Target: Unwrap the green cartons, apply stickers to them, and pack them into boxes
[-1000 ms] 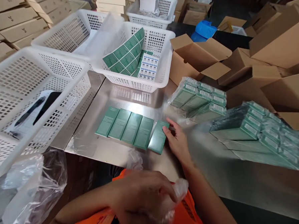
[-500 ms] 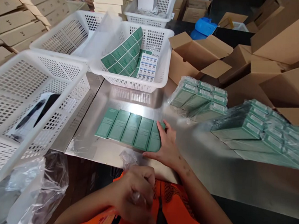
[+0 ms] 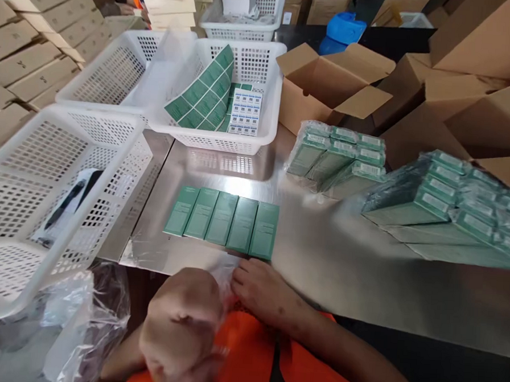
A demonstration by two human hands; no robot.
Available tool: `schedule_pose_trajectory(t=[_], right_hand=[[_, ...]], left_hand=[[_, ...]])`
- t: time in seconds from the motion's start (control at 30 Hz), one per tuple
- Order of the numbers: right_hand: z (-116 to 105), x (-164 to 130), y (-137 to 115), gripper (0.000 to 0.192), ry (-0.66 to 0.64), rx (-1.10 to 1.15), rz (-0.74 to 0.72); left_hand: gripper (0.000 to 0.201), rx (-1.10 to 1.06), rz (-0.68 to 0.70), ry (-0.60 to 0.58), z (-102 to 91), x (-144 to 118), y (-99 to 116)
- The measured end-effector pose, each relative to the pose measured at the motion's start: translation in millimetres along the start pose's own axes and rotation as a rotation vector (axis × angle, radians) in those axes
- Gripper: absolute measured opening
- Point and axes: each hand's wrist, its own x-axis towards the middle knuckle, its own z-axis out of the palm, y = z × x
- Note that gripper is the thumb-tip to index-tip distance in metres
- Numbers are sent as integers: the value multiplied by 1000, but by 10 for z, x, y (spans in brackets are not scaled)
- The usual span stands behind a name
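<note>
In front of my body, a crumpled clear plastic bag point(image 3: 225, 274) stretches between my two hands over the table's front edge. My left hand point(image 3: 183, 324) is closed in a fist on one side of it, somewhat blurred. On the other side my right hand point(image 3: 261, 288) has its fingers curled and pinched on the plastic. Just beyond the hands, several slim green boxes point(image 3: 223, 218) lie flat side by side in a slanted row on the metal table point(image 3: 312, 245). The right hand is close to the near end of the rightmost box but apart from it.
A white basket point(image 3: 266, 137) behind the row holds green label sheets point(image 3: 204, 100) and a white code-sticker sheet point(image 3: 245, 113). Another white basket point(image 3: 134, 130) stands left, above a plastic liner point(image 3: 86, 319). Plastic-wrapped green packs point(image 3: 338, 155) stand right, before open cartons point(image 3: 302, 102).
My right hand has left the rightmost green box and come back toward my body, onto the clear plastic. The left fist has shifted left. The row of boxes stays in place.
</note>
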Motion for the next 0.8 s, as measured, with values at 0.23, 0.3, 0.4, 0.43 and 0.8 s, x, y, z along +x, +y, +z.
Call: schedule_pose_trajectory(t=[0.23, 0.3, 0.4, 0.43, 0.8], right_hand=[[-515, -201, -34, 16, 383, 501, 189], [-812, -272, 99, 20, 626, 211, 171], [-1209, -388, 516, 37, 848, -520, 325], [-1301, -426, 676, 39, 816, -647, 425], [-828, -792, 490, 61, 1080, 21, 561]], left_hand=[[35, 387, 224, -306, 202, -104, -375], [39, 302, 240, -241, 257, -67, -385], [15, 215, 190, -186, 300, 33, -318], [2, 178, 171, -184, 314, 60, -293], [15, -343, -602, -203, 706, 97, -358]])
